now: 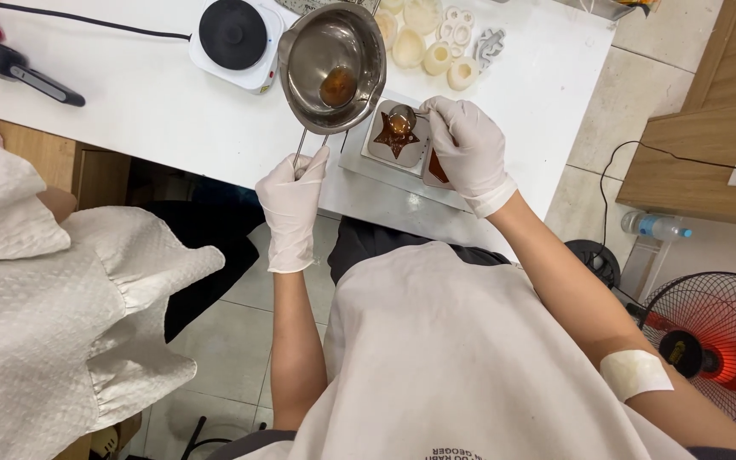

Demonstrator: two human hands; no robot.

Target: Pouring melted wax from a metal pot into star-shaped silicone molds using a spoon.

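Both my hands wear white gloves. My left hand (291,203) grips the thin metal handle of a small steel pot (331,64), held above the white table (155,111); a little amber liquid lies in the pot's bottom. My right hand (468,149) holds a metal spoon (402,117) over a white star-shaped mould (396,136), which is filled with dark amber liquid. The mould rests on a flat grey scale (385,175).
An electric hotplate (233,34) stands at the table's back. Several white moulds and cream-coloured shapes (436,43) lie beyond the pot. A dark-handled tool (23,72) lies far left. Another person in white cloth (44,298) sits left. A fan (717,349) and a bottle (653,226) are on the floor, right.
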